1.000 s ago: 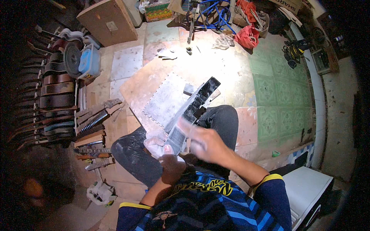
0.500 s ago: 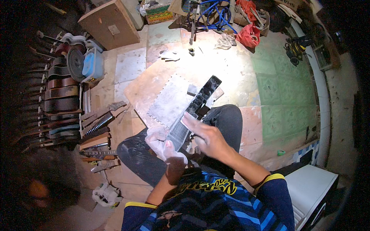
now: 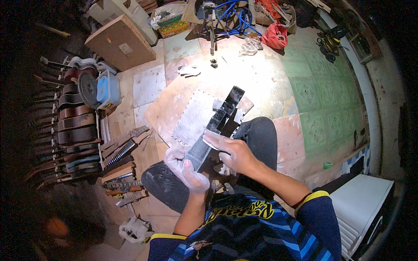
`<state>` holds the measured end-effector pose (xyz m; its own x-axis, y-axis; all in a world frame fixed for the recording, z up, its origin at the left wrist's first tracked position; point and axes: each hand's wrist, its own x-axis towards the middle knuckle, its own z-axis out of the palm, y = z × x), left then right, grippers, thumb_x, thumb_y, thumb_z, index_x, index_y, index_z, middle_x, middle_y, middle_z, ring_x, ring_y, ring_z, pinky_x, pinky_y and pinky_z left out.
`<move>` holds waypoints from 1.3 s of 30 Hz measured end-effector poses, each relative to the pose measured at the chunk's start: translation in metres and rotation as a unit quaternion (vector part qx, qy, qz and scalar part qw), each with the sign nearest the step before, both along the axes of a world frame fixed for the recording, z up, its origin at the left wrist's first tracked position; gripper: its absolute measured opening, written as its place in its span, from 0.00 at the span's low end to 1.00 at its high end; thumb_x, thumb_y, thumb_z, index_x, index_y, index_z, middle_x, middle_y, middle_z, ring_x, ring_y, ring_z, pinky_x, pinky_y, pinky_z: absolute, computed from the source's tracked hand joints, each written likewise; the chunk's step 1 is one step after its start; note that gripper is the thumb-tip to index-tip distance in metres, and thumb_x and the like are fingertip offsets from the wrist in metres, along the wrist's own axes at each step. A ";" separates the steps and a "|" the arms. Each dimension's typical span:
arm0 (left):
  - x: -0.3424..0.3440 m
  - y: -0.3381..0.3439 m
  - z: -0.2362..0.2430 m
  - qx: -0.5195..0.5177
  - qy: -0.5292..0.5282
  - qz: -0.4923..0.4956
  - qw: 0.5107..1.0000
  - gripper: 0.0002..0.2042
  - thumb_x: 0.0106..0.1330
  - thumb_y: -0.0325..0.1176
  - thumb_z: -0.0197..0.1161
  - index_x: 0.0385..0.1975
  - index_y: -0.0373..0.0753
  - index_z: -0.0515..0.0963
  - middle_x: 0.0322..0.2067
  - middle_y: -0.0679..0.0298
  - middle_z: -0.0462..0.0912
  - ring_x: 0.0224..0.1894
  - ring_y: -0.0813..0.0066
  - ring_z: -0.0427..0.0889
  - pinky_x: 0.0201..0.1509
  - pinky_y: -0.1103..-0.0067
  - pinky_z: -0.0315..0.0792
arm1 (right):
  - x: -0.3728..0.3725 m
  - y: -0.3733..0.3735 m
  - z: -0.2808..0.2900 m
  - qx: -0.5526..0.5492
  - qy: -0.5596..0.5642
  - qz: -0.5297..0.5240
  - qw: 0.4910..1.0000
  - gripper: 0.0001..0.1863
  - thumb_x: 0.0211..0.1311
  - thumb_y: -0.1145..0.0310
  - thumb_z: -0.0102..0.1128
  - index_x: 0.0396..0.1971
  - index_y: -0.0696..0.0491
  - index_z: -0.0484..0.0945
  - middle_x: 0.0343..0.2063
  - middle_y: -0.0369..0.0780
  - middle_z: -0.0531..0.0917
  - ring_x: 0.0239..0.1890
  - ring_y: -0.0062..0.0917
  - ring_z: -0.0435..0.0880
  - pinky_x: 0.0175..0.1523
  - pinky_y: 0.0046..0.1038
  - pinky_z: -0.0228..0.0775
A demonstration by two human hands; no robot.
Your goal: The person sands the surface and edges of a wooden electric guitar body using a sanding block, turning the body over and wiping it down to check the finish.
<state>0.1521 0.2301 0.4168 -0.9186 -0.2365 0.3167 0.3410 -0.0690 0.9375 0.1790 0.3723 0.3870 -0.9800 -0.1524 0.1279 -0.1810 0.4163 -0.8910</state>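
A long black bar (image 3: 230, 100), dulled pale grey with dust along its lower half, slants up to the right over my lap. My left hand (image 3: 185, 169) is closed round its lower end, its fingers coated in white dust. My right hand (image 3: 227, 152) presses a thin pale pad (image 3: 209, 144), probably sanding paper, against the bar's middle; it is partly hidden by my fingers. A pale mat with jigsaw edges (image 3: 189, 115) lies on a large board (image 3: 163, 111) beyond my knees, with a small grey block (image 3: 217, 104) behind the bar.
Guitars (image 3: 74, 130) line the left side beside a blue bin (image 3: 108, 89) and wooden necks (image 3: 124, 152). A leaning board (image 3: 119, 43), blue hose (image 3: 239, 19) and red bag (image 3: 273, 38) lie at the back. A white appliance (image 3: 361, 204) stands at lower right.
My right hand has shifted along the bar, lower than half a second ago and no longer blurred. My left hand is turned a little more upright; the view has swung slightly left.
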 end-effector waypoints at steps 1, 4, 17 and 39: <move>-0.001 -0.004 -0.003 -0.002 0.004 0.000 1.000 0.16 0.62 0.46 0.52 0.35 0.39 0.60 0.35 0.59 0.65 0.41 0.70 0.65 0.51 0.71 0.61 | 0.002 -0.008 0.017 -0.002 0.004 0.000 1.000 0.37 0.47 0.84 0.50 0.64 0.50 0.70 0.64 0.47 0.70 0.65 0.37 0.71 0.70 0.29 0.61; 0.000 -0.012 -0.011 0.030 0.008 -0.016 0.999 0.15 0.63 0.44 0.50 0.35 0.38 0.60 0.36 0.59 0.65 0.42 0.71 0.65 0.53 0.71 0.60 | 0.014 -0.027 0.044 -0.122 0.061 0.058 0.989 0.33 0.49 0.80 0.52 0.61 0.51 0.72 0.60 0.46 0.75 0.58 0.38 0.78 0.61 0.33 0.73; -0.077 -0.050 -0.017 0.066 -0.016 -0.078 0.995 0.13 0.68 0.39 0.42 0.40 0.37 0.68 0.37 0.52 0.79 0.43 0.60 0.79 0.55 0.66 0.70 | 0.021 0.043 0.017 -0.314 -0.158 -0.189 0.917 0.30 0.56 0.75 0.54 0.61 0.63 0.70 0.59 0.45 0.76 0.49 0.21 0.78 0.56 0.22 0.68; -0.100 -0.081 -0.012 0.155 -0.103 -0.217 0.958 0.18 0.74 0.46 0.40 0.47 0.38 0.69 0.43 0.54 0.78 0.54 0.56 0.76 0.62 0.61 0.68 | 0.036 -0.021 -0.008 -0.207 -0.075 -0.109 0.969 0.27 0.58 0.77 0.52 0.61 0.58 0.72 0.56 0.43 0.79 0.56 0.25 0.77 0.61 0.25 0.67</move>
<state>0.0522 0.1492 0.4049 -0.9874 0.1279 0.0938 0.0267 -0.4487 0.8933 0.2150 0.3513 0.3791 -0.9955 0.0936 -0.0127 0.0156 0.0302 -0.9994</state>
